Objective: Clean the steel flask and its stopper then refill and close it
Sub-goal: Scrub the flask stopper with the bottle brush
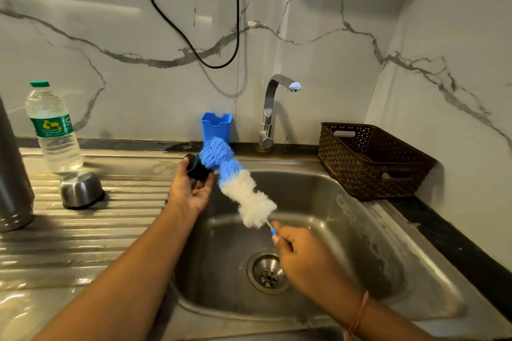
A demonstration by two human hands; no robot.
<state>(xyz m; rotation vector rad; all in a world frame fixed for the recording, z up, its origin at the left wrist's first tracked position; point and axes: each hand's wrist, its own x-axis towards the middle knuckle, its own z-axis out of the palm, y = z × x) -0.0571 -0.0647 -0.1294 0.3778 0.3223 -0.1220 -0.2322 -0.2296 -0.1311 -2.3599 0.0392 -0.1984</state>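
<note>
1. Currently the step is scrubbing the stopper: it is a black plug held above the left rim of the sink, with the blue tip of the bottle brush pressed against its side.
2. Left hand: palm up, fingers and thumb curled round the stopper, holding it out toward the brush.
3. Right hand: over the drain, fingers pinching the thin blue handle end, with the brush angled up and to the left.
4. Steel flask: upright at the far left edge of the desk, well apart from both hands and only partly in view. I cannot tell whether it has been cleaned.
5. Steel cup: upside down on the ribbed drainer, just in front of the water bottle, which is capped and looks full.
6. Tap: no water is visibly running.
7. Next, I judge: rinse the stopper, which needs the tap opened and one hand freed, likely by setting the brush down. Refilling and closing are not yet done.
</note>
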